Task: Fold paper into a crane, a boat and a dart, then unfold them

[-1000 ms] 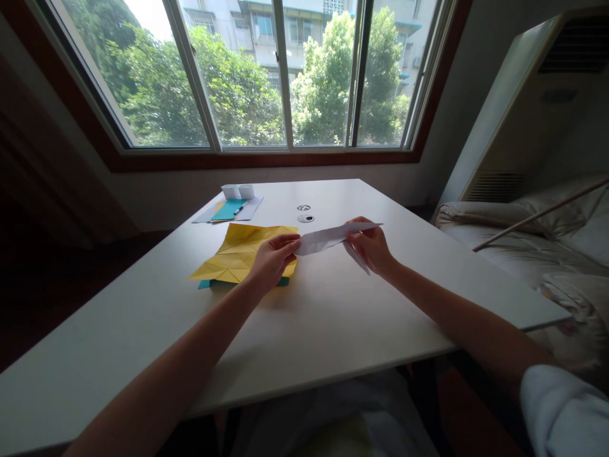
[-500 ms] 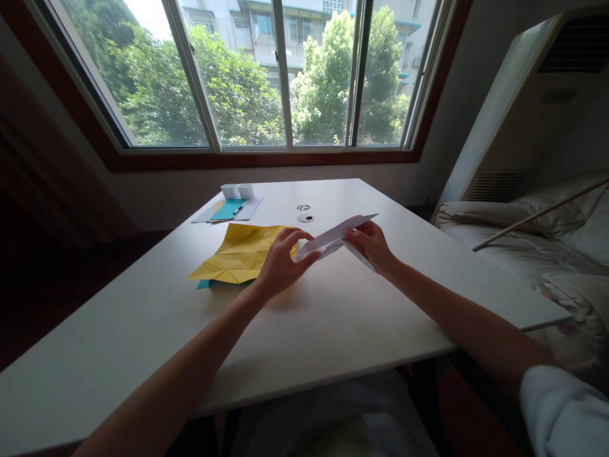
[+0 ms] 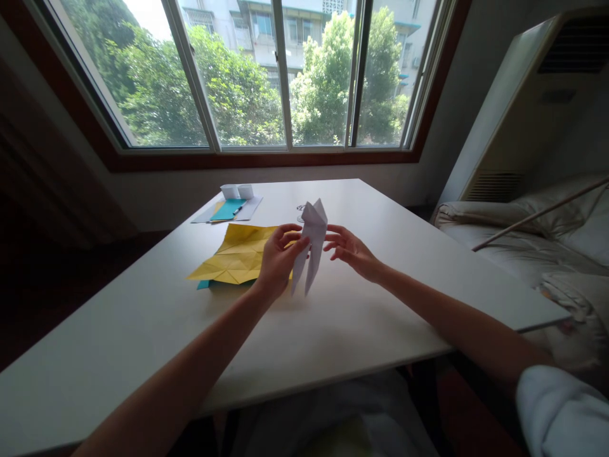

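Note:
A folded white paper piece [image 3: 314,235] is held upright above the table, with two points at its top and two long narrow legs hanging down. My left hand [image 3: 278,257] grips it from the left, the thumb on the near face. Just to its right is my right hand [image 3: 354,251], fingers apart and stretched toward the paper; whether a fingertip touches it I cannot tell. Left of and behind my left hand lies a creased sheet of yellow paper [image 3: 238,254], with a bit of blue paper [image 3: 203,284] showing under its near edge.
The white table [image 3: 342,343] reaches toward the window. At its far left lie a blue sheet [image 3: 228,209], a pen [image 3: 239,209] and white sheets, with small white paper shapes [image 3: 238,191] behind. A couch [image 3: 504,231] with a stick [image 3: 537,216] stands at the right.
The white paper has turned from lying slantwise between both hands to upright, its legs pointing down. My right hand has let go and opened; my left hand keeps its hold.

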`<action>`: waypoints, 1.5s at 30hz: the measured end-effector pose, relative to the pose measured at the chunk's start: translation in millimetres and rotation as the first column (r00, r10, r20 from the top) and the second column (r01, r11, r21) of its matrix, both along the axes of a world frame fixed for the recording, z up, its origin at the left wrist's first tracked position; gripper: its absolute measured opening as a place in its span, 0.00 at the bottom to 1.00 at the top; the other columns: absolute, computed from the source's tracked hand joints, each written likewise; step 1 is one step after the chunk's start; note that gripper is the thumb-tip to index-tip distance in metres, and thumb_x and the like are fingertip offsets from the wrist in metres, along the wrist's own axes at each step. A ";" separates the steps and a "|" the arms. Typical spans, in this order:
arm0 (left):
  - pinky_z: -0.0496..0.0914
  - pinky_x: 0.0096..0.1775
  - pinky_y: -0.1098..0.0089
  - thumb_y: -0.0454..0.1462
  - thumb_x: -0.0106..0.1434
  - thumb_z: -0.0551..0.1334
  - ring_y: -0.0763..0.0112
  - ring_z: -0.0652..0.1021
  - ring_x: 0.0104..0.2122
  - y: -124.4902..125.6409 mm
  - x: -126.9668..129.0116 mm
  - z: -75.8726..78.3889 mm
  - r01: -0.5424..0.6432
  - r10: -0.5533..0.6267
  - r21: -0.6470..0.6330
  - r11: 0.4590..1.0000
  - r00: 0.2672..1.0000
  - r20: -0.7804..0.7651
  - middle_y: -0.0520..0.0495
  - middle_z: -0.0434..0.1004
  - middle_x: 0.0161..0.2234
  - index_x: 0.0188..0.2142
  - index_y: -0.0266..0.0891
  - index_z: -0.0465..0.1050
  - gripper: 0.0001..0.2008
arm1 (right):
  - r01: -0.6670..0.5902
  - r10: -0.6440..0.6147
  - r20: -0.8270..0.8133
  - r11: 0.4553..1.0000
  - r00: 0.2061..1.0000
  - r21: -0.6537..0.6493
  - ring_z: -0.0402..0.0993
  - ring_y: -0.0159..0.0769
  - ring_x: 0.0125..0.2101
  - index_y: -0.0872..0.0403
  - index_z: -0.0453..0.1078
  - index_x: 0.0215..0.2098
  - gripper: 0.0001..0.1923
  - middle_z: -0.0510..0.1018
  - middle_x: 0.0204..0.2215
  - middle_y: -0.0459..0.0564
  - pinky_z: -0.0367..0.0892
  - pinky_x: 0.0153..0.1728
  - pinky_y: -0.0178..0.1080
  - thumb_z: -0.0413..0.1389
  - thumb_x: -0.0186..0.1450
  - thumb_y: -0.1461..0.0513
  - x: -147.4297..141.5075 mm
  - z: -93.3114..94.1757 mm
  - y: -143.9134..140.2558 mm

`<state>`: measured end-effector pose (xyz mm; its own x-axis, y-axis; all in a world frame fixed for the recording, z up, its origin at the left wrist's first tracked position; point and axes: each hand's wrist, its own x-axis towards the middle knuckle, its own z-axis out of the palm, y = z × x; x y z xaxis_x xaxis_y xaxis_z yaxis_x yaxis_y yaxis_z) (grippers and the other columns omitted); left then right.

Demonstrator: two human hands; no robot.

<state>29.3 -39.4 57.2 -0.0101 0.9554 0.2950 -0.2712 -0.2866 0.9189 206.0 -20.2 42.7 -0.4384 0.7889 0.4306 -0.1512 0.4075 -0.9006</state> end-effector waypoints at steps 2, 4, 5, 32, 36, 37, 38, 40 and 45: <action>0.68 0.28 0.73 0.39 0.46 0.69 0.74 0.74 0.25 -0.9 1.1 -1.8 0.042 -0.042 -0.026 0.999 0.999 0.009 0.53 0.74 0.28 0.37 0.40 0.68 0.18 | 0.043 -0.043 -0.008 0.999 0.999 -0.023 0.72 0.34 0.37 0.51 0.63 0.47 0.25 0.75 0.40 0.51 0.69 0.35 0.37 0.61 0.53 0.53 -5.2 -1.3 -3.2; 0.68 0.29 0.74 0.38 0.46 0.69 0.74 0.75 0.25 -1.9 2.3 -3.9 0.076 -0.076 -0.035 0.997 0.997 -0.013 0.52 0.74 0.29 0.37 0.39 0.69 0.18 | 0.094 -0.095 -0.029 0.995 0.995 -0.045 0.73 0.34 0.34 0.52 0.65 0.42 0.20 0.77 0.34 0.49 0.69 0.34 0.37 0.61 0.53 0.54 -9.0 -1.9 -5.4; 0.68 0.29 0.74 0.39 0.46 0.69 0.73 0.75 0.26 -2.4 2.9 -4.9 0.089 -0.090 -0.041 0.995 0.995 -0.030 0.51 0.75 0.28 0.36 0.38 0.70 0.17 | 0.116 -0.118 -0.041 0.992 0.992 -0.054 0.73 0.33 0.32 0.53 0.66 0.39 0.18 0.77 0.31 0.48 0.69 0.33 0.37 0.61 0.53 0.55 -10.1 -2.1 -5.9; 0.71 0.31 0.70 0.46 0.46 0.68 0.72 0.75 0.25 5.3 1.3 -22.4 0.024 -0.028 -0.087 0.996 0.999 -0.044 0.50 0.75 0.25 0.31 0.35 0.70 0.18 | 0.231 -0.406 0.281 0.838 0.870 0.495 0.71 0.33 0.28 0.52 0.66 0.51 0.26 0.76 0.32 0.50 0.70 0.32 0.39 0.60 0.54 0.56 -7.2 -8.4 -13.2; 0.71 0.31 0.70 0.45 0.46 0.68 0.71 0.75 0.26 5.5 1.2 -21.8 0.028 -0.032 -0.075 0.997 0.998 -0.057 0.50 0.75 0.25 0.30 0.35 0.70 0.17 | 0.220 -0.399 0.282 0.836 0.872 0.503 0.71 0.33 0.29 0.51 0.66 0.51 0.23 0.76 0.33 0.50 0.69 0.33 0.40 0.57 0.57 0.57 -6.2 -9.0 -12.7; 0.71 0.31 0.70 0.45 0.47 0.68 0.71 0.75 0.26 5.8 1.1 -21.7 0.030 -0.034 -0.069 0.997 0.998 -0.059 0.50 0.75 0.25 0.30 0.35 0.70 0.17 | 0.216 -0.384 0.279 0.848 0.880 0.484 0.71 0.33 0.29 0.51 0.66 0.51 0.22 0.76 0.33 0.50 0.69 0.34 0.40 0.56 0.58 0.58 -6.1 -8.6 -12.9; 0.71 0.31 0.70 0.45 0.47 0.68 0.71 0.75 0.26 6.1 0.8 -21.8 0.030 -0.034 -0.062 0.998 0.998 -0.060 0.50 0.75 0.25 0.30 0.35 0.70 0.17 | 0.212 -0.362 0.274 0.866 0.891 0.453 0.71 0.33 0.30 0.51 0.67 0.51 0.21 0.76 0.33 0.50 0.69 0.34 0.40 0.55 0.59 0.58 -6.1 -8.2 -13.1; 0.71 0.31 0.70 0.45 0.48 0.68 0.72 0.75 0.26 6.8 0.2 -21.9 0.027 -0.030 -0.056 0.998 0.998 -0.057 0.51 0.75 0.26 0.31 0.35 0.70 0.17 | 0.207 -0.310 0.254 0.909 0.916 0.362 0.72 0.34 0.32 0.52 0.67 0.50 0.19 0.76 0.34 0.50 0.69 0.35 0.39 0.53 0.60 0.58 -6.6 -7.7 -12.9; 0.71 0.32 0.70 0.44 0.48 0.67 0.71 0.76 0.27 7.3 -1.4 -21.2 0.061 -0.063 -0.060 0.996 0.998 -0.025 0.50 0.75 0.27 0.33 0.36 0.69 0.17 | 0.210 -0.215 0.090 0.976 0.972 0.058 0.72 0.32 0.30 0.54 0.69 0.43 0.14 0.76 0.28 0.47 0.69 0.32 0.38 0.52 0.60 0.59 -9.8 -11.3 -6.8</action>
<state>27.8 -32.1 36.0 0.0567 0.9698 0.2374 -0.2618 -0.2150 0.9409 196.2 -27.0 31.4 -0.3036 0.8482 0.4341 0.0291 0.4637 -0.8855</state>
